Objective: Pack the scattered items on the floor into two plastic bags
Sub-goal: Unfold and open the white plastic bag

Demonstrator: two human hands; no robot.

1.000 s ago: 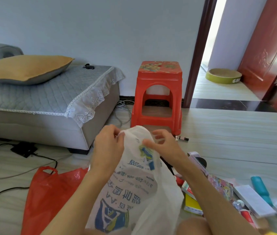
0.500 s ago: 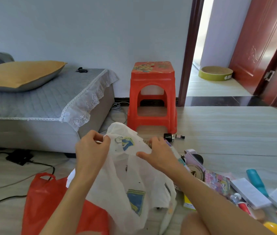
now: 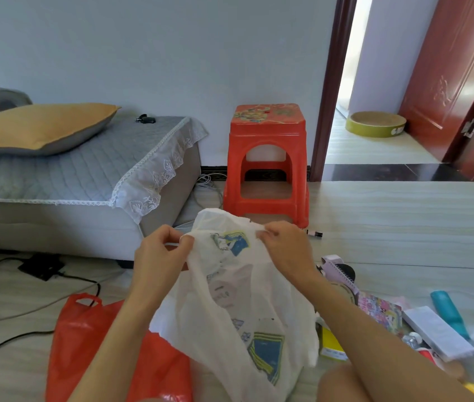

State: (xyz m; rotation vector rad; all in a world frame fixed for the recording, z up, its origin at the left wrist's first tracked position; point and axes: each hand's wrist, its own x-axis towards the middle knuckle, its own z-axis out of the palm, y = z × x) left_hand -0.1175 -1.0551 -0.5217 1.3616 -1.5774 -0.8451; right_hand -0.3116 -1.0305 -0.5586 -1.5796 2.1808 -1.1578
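White bag (image 3: 238,303) held up in front of the body, above the floor (image 3: 404,224), hanging down from both hands toward the lap. Long axis roughly vertical, top edge running left to right between the hands.

Left hand (image 3: 160,253): fingers curled, thumb and forefinger pinching the bag's top edge on its left side. Right hand (image 3: 285,245): fingers pinching the same edge on its right side. Hands near each other, level, the film bunched between them. Mouth not yet spread, as far as can be seen; judged step is parting the two layers at the rim, so the pull would go sideways, each hand away from the other.

Red bag (image 3: 90,343) lies flat on the floor under and left of the white one, handle loop up-left, nearer the left hand.

Loose items lie on the floor to the right, nearer the right hand: pink comb (image 3: 337,269), colourful booklet (image 3: 380,311), white box (image 3: 436,332), teal handle (image 3: 450,314), yellow box (image 3: 331,346), small tube (image 3: 315,234) by the red stool (image 3: 267,163). Nothing seems packed yet.

Writing: white bag carries blue-yellow printed panels and faint text seen in reverse through the film; not legible. Booklet print too small to read.
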